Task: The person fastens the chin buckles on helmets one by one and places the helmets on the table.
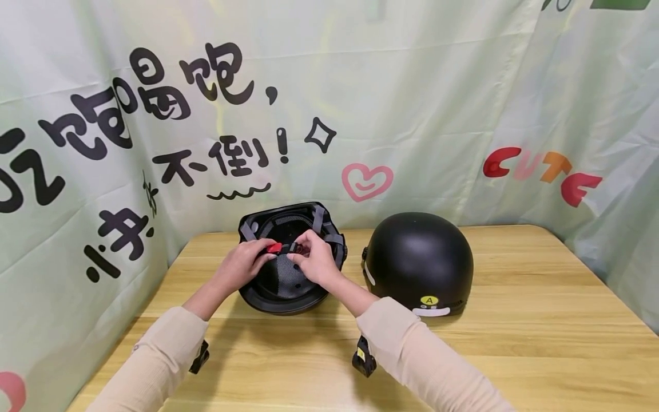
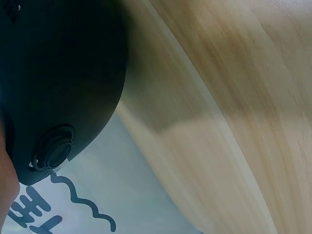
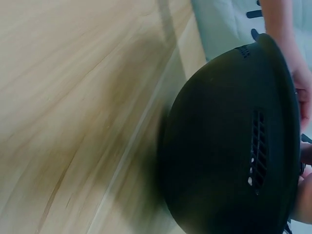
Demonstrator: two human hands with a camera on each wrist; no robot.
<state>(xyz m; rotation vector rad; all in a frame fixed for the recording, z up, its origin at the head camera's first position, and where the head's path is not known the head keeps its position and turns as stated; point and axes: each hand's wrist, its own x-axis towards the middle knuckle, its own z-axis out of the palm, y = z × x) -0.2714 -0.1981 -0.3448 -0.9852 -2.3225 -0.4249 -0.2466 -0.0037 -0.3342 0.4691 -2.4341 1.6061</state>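
Observation:
A black helmet (image 1: 288,303) lies upturned on the table, its mesh-lined inside and grey straps (image 1: 318,220) showing. Over its opening, my left hand (image 1: 242,266) pinches the red part of a chin-strap buckle (image 1: 274,248) between thumb and fingers. My right hand (image 1: 316,260) pinches the black end (image 1: 293,248) right beside it. Whether the two parts are joined is too small to tell. The left wrist view catches the outer shell (image 2: 73,73) with a round fitting (image 2: 54,148). In the right wrist view the shell (image 3: 219,131) hides most of the right hand.
A second black helmet (image 1: 419,257) with a yellow "A" sticker (image 1: 429,300) sits dome up to the right on the wooden table (image 1: 540,320). Behind and to the left hangs a printed pale curtain (image 1: 427,114). Small black devices (image 1: 364,357) are at both wrists.

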